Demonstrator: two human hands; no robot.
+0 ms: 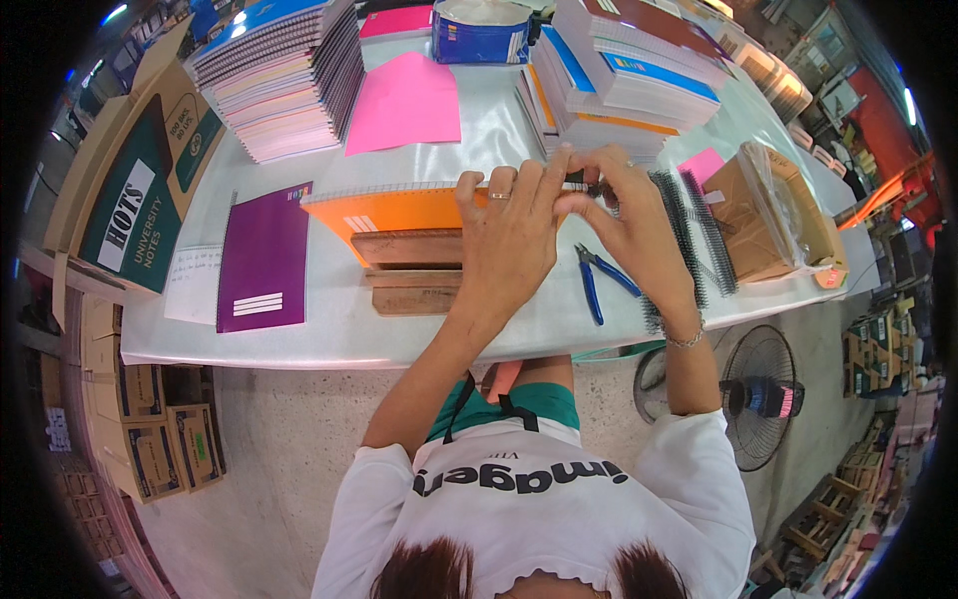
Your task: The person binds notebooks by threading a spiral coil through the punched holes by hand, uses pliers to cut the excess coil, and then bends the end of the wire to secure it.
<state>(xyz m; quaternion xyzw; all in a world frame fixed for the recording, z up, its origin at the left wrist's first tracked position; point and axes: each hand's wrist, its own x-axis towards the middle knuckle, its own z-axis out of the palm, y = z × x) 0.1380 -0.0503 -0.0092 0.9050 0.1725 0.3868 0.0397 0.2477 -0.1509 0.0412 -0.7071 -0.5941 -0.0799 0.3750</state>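
An orange notebook (384, 208) stands on its edge in a slotted wooden block (414, 299), its holed edge uppermost. My left hand (509, 230) closes over that upper edge near its right end. Beside it, my right hand (631, 205) is pinched around a small dark piece at the notebook's right end; the fingers hide most of it, so its kind cannot be told. Blue-handled cutting pliers (591, 290) lie just below my right hand. Black spiral binding coils (689, 230) lie in a bunch to the right of my right wrist.
A purple notebook (261, 260) lies left of the block. Behind stand stacks of spiral notebooks (284, 100) and of other books (629, 100), with a pink sheet (407, 105) between. Cardboard boxes (773, 215) (140, 190) flank the table. A fan (760, 394) stands at lower right.
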